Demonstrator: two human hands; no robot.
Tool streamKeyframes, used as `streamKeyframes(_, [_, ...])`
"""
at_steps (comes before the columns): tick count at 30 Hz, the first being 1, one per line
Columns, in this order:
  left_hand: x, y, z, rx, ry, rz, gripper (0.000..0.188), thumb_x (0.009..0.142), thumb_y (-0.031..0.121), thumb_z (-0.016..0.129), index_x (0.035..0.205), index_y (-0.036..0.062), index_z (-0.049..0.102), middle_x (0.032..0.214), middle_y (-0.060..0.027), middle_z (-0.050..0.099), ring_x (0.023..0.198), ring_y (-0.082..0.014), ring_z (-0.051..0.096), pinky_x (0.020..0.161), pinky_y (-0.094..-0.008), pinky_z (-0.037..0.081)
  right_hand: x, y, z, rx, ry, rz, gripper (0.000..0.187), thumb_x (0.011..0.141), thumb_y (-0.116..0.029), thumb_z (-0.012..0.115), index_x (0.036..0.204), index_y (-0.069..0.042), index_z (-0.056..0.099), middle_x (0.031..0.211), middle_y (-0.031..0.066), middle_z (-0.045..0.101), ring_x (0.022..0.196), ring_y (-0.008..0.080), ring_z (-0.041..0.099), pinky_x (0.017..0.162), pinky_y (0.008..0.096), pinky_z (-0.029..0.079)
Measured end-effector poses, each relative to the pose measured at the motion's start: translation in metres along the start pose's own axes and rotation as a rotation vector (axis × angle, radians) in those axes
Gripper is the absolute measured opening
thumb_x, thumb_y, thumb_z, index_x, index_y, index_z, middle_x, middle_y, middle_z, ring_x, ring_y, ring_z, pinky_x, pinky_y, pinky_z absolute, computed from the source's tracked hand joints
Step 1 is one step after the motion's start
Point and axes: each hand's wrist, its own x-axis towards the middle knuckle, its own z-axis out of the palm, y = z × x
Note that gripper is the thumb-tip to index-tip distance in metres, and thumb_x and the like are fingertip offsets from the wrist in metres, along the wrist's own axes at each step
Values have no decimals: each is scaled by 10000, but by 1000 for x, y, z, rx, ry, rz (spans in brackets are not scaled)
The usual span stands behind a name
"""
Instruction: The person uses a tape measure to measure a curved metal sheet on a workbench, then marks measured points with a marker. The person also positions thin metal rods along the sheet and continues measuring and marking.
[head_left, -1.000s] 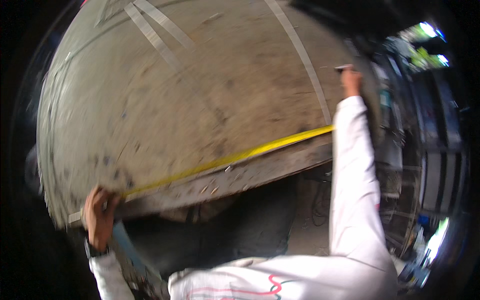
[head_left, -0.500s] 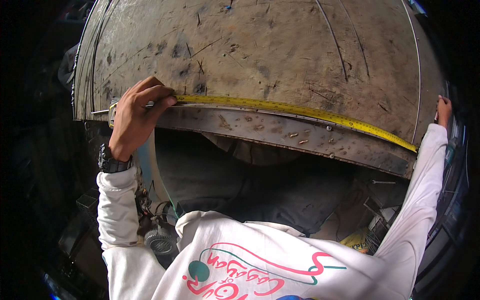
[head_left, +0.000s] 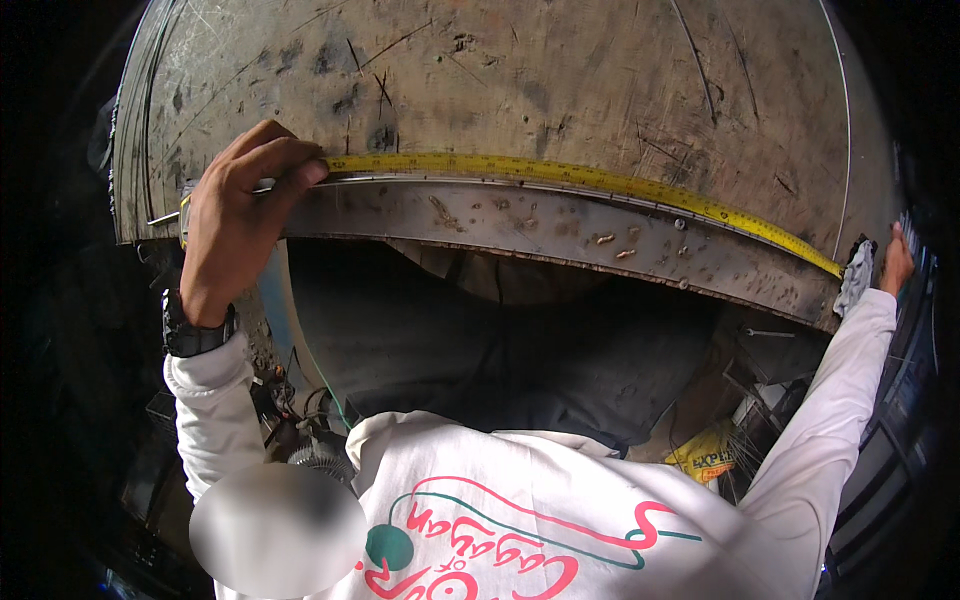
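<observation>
Pinching left hand (head_left: 240, 215): thumb and forefinger closed together on the yellow measuring tape (head_left: 560, 172) near its left end; I judge that this grip presses the springy blade flat.

Measuring tape: laid along the front edge of the worn tabletop (head_left: 560, 90), from the left fingers to the right end, markings uppermost, presumably so that the scale can be read; its curve in my view owes something to the fisheye lens.

Metal strip (head_left: 560, 222): grey, blotched, forming the table's near edge; the tape lies along it, perhaps because the edge offers a straight guide.

Right hand (head_left: 897, 262): well apart from the left, just past the tape's right end; I cannot tell how far open it is or whether it holds anything.

Crumpled grey piece (head_left: 855, 275): between the tape's right end and the right hand; material unclear to me.

Thin rod (head_left: 845, 130): on the tabletop's right side, running away from the tape's right end, clear of the blade.
</observation>
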Motion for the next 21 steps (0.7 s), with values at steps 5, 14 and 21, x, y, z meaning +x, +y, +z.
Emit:
streamKeyframes(5, [2, -2, 1, -5, -5, -5, 223, 993, 229, 738, 1051, 18, 779, 959, -72, 684, 860, -263, 681, 796, -370, 528, -5, -35, -10, -586, -167, -93, 656, 974, -429, 747, 1523, -99, 606, 1363, 232, 715, 1386, 322, 572, 1161, 440, 427])
streamKeyframes(14, [-1, -5, 2, 7, -2, -13, 210, 991, 229, 744, 1041, 29, 782, 966, -50, 690, 872, -224, 686, 801, -361, 536, -43, -67, -92, 410, -425, -102, 526, 1050, -374, 669, 1498, -116, 568, 1268, 142, 692, 954, 180, 624, 859, 344, 542])
streamKeyframes(21, [-2, -1, -1, 17, -27, -61, 181, 972, 184, 754, 1059, 26, 772, 973, -50, 692, 883, -205, 691, 819, -349, 539, -247, -188, -74, 1833, -685, -94, 461, 1101, -300, 581, 1438, 13, 574, 1353, 238, 630, 1149, 292, 549, 1082, 472, 425])
